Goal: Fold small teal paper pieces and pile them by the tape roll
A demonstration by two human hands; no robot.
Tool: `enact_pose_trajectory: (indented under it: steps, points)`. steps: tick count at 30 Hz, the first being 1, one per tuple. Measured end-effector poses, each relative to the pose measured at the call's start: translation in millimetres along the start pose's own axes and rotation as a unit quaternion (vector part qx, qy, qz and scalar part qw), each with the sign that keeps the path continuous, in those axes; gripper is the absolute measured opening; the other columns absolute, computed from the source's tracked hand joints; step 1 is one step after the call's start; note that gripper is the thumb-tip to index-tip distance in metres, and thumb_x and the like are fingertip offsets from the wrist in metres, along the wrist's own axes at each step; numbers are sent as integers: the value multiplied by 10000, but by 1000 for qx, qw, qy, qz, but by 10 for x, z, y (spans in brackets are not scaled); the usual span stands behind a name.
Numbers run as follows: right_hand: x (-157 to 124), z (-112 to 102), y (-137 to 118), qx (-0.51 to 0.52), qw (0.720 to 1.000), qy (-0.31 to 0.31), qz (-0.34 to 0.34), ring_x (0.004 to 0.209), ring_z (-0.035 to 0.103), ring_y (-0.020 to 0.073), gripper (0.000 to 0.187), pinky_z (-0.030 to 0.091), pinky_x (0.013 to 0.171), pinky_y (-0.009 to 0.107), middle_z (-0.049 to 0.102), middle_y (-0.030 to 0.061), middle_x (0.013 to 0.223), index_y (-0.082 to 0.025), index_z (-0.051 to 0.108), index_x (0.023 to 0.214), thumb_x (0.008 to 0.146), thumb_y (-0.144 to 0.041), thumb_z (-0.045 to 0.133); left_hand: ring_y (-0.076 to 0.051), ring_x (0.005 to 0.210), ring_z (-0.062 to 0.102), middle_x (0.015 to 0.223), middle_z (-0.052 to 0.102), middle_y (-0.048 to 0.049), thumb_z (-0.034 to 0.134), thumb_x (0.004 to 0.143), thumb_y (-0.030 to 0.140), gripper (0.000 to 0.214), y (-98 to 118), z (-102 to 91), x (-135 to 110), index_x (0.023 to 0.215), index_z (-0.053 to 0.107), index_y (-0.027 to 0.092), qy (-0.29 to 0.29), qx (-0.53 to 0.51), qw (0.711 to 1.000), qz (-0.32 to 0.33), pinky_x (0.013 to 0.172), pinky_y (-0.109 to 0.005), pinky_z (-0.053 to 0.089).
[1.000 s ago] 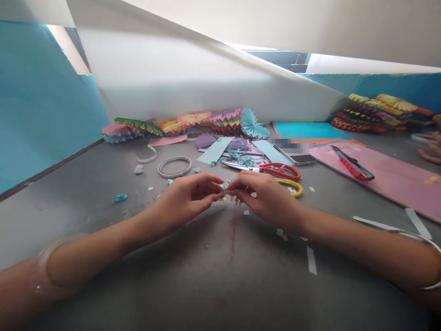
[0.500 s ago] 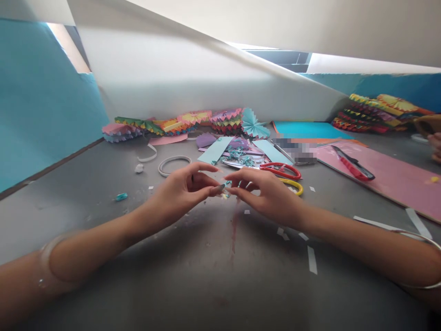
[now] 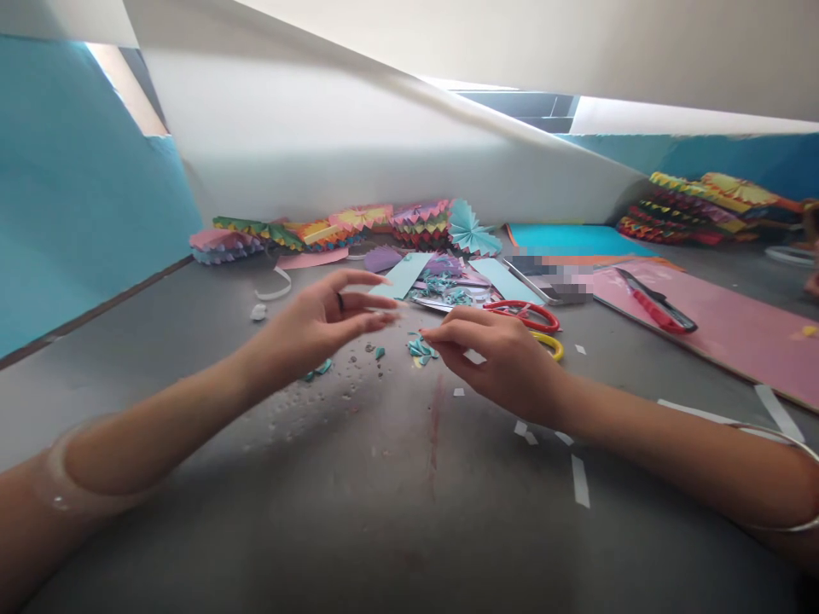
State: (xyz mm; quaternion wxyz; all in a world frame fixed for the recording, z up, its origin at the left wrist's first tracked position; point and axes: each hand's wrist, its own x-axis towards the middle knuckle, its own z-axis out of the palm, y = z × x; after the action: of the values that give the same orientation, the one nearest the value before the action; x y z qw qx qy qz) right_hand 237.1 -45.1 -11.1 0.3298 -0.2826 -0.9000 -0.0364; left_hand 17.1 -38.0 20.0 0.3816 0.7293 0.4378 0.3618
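Observation:
My left hand [image 3: 320, 320] hovers above the grey table [image 3: 397, 512] with its fingers stretched out toward a light blue paper strip [image 3: 402, 275], and it holds nothing. My right hand [image 3: 496, 354] rests low on the table with its fingertips pinched together just right of a small folded teal paper piece [image 3: 421, 348]. Whether the pinch holds anything I cannot make out. Small teal scraps [image 3: 320, 368] lie below my left hand.
Red-handled scissors [image 3: 521, 314] and a yellow handle [image 3: 548, 343] lie right behind my right hand. A phone [image 3: 550, 286], a pink board [image 3: 723, 333] with a red cutter [image 3: 656, 303], pleated paper fans [image 3: 358, 223] and white paper strips [image 3: 579, 482] lie around.
My hands have come apart. The left hand rose and opened toward the blue strip, uncovering scraps beneath. The small teal piece now lies on the table by my right fingertips.

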Motion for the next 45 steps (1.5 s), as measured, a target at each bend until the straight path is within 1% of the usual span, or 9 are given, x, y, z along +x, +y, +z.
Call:
enact_pose_trajectory:
  steps: [3,5,10,18,22,26,31,39,45]
  points:
    - [-35,1,-7,-101,984,-103,-106,733,492,161,244,410,641,288,584,71,799,-127,646,883,884,-106,403,-273,1061,582,1128,635,-128,510,752,232,329,-121,-246,99,1067,549,148,66,289,954,54,921,-430,431]
    - [-46,-10,-29,-136,965,-162,-155,764,474,183,242,404,652,309,581,78,834,-133,649,876,879,-115,407,-302,1008,592,1059,656,-136,485,746,265,315,-232,-388,153,1018,586,144,40,409,911,26,880,-456,427]
    - [-60,-46,-72,-132,964,-183,-142,763,471,185,216,405,687,323,576,94,853,-128,647,917,832,-139,449,-257,839,616,932,668,-108,486,757,358,297,-393,-505,190,958,605,174,-70,456,887,7,714,-353,462]
    - [-85,-35,-65,-113,974,-164,-111,707,485,177,252,416,624,303,582,97,847,-121,641,951,851,-110,409,-209,655,558,694,594,-62,482,756,311,187,-367,-524,238,752,612,176,-69,486,871,35,601,-309,412]
    - [-56,-19,-79,-41,992,-112,-53,796,520,180,250,453,697,326,580,105,913,-112,593,1037,881,-143,399,-196,692,570,761,580,-64,517,781,334,196,-170,-354,146,841,551,151,68,386,916,85,638,-318,448]
    - [-5,-4,-105,181,979,-26,92,819,538,124,331,488,730,277,547,66,976,-144,423,1211,894,-231,458,-120,512,556,707,598,-8,487,845,298,193,14,-46,-54,987,443,175,-19,131,990,52,498,-248,479]
    - [57,-16,-118,267,951,9,153,845,532,110,254,485,724,248,532,30,952,-179,460,1071,858,-293,542,-93,468,536,661,592,27,515,840,257,156,114,199,-203,958,437,192,-70,94,992,40,443,-202,459]
    - [84,1,-144,233,968,-48,83,721,488,95,143,440,662,249,509,-1,812,-181,457,822,859,-291,542,-80,455,532,563,520,68,525,837,241,106,87,191,-195,892,454,185,-55,161,984,55,454,-178,422]
    - [77,42,-108,154,983,0,103,754,490,105,212,433,697,255,499,21,890,-177,435,1006,853,-266,552,-71,445,527,625,582,43,518,842,256,130,30,194,-178,934,473,175,-57,178,981,57,466,-179,426]
